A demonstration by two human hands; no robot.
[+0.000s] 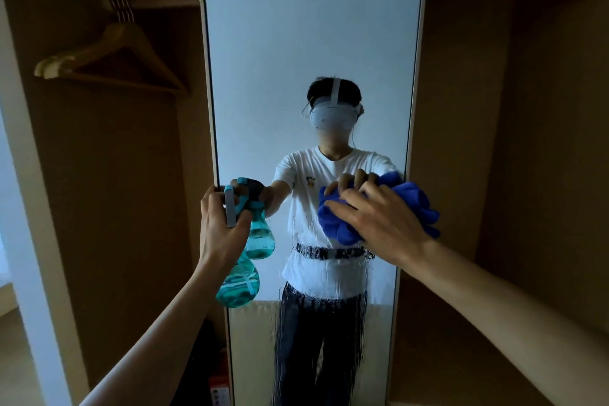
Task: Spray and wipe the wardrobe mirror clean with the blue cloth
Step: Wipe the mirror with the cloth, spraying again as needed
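A tall wardrobe mirror [296,52] with a pale frame stands in front of me, its lower half streaked with running droplets. My left hand [219,230] grips the neck and trigger of a teal spray bottle [239,287] at the mirror's left edge. My right hand [375,224] presses a bunched blue cloth [425,211] against the glass at mid-height, near the right edge. The mirror reflects both hands, the bottle and the cloth.
Wooden hangers [112,56] hang on a rail at the upper left inside the brown wardrobe. A white door frame [29,207] runs down the far left. A red box [219,382] sits on the floor by the mirror's lower left corner.
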